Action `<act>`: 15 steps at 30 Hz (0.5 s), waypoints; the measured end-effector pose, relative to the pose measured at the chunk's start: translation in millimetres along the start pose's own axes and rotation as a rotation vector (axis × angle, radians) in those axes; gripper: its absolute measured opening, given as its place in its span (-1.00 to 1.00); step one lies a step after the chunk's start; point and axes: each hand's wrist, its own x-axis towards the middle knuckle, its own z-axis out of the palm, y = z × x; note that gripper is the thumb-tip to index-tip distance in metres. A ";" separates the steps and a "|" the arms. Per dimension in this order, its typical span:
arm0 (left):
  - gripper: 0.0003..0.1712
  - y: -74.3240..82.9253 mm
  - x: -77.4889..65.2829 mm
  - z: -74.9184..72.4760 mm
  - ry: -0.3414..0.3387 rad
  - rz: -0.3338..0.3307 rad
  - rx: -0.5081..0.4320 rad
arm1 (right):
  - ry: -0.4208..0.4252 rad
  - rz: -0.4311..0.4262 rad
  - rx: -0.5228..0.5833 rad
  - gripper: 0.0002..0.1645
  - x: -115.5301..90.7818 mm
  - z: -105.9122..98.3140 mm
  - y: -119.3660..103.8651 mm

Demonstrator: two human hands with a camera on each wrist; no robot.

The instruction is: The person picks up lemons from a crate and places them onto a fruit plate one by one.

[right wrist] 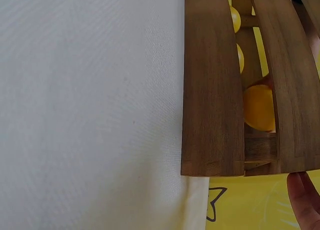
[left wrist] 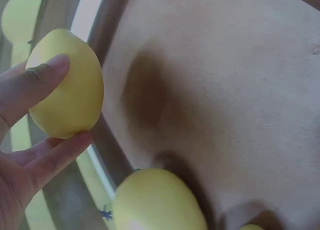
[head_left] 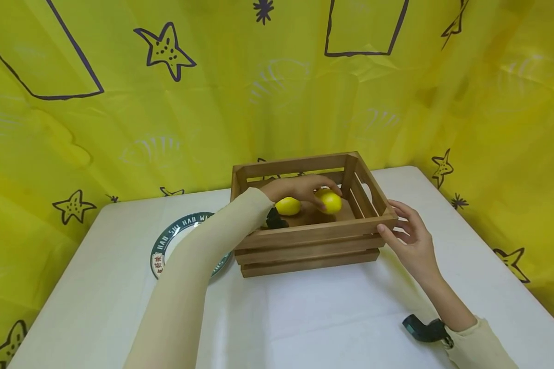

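Inside the slatted wooden crate (head_left: 311, 236), my left hand (head_left: 302, 186) holds a yellow lemon (head_left: 331, 202) between thumb and fingers. In the left wrist view the held lemon (left wrist: 67, 85) is over the crate floor (left wrist: 225, 90), where its shadow falls. A second lemon (head_left: 288, 206) lies on that floor, left of the held one. The edge of a third yellow fruit (left wrist: 251, 227) shows at the bottom of the left wrist view. My right hand (head_left: 414, 243) grips the crate's right front corner, thumb at the front and fingers along the side.
A round plate with a green lettered rim (head_left: 163, 245) lies left of the crate, partly hidden by my left sleeve (head_left: 203, 256). Under both is a white-covered table (head_left: 323, 318). A yellow patterned curtain (head_left: 212, 113) hangs behind and along the sides.
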 end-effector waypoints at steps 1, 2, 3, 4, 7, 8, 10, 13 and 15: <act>-0.42 0.6 -0.1 -0.4 0.008 0.005 -0.008 | -0.001 0.000 -0.002 -0.29 -0.1 0.0 0.3; -0.42 1.5 -0.3 -1.0 0.015 0.011 -0.013 | -0.002 0.002 -0.003 -0.29 -0.4 0.0 0.5; -0.41 2.5 -0.9 -1.8 0.021 0.017 -0.017 | -0.003 0.003 -0.006 -0.29 -0.6 0.0 0.6; -0.41 3.8 -1.6 -2.7 0.027 0.022 -0.018 | -0.005 0.004 -0.008 -0.29 -0.8 0.1 0.7; -0.40 7.6 -3.9 -6.3 0.053 0.036 -0.002 | -0.006 0.009 -0.013 -0.29 -1.0 0.4 0.5; -0.40 9.1 -4.9 -7.9 0.066 0.037 -0.002 | -0.005 0.010 -0.013 -0.29 -1.0 0.5 0.3; -0.40 11.6 -6.8 -11.0 0.100 0.042 -0.010 | -0.002 0.012 -0.012 -0.29 -0.8 0.4 -0.1; -0.40 15.0 -9.8 -15.7 0.157 0.057 -0.058 | -0.001 0.012 -0.011 -0.29 -0.4 0.0 -0.6; -0.40 17.0 -12.0 -18.4 0.187 0.069 -0.091 | -0.001 0.011 -0.014 -0.29 -0.1 -0.5 -0.9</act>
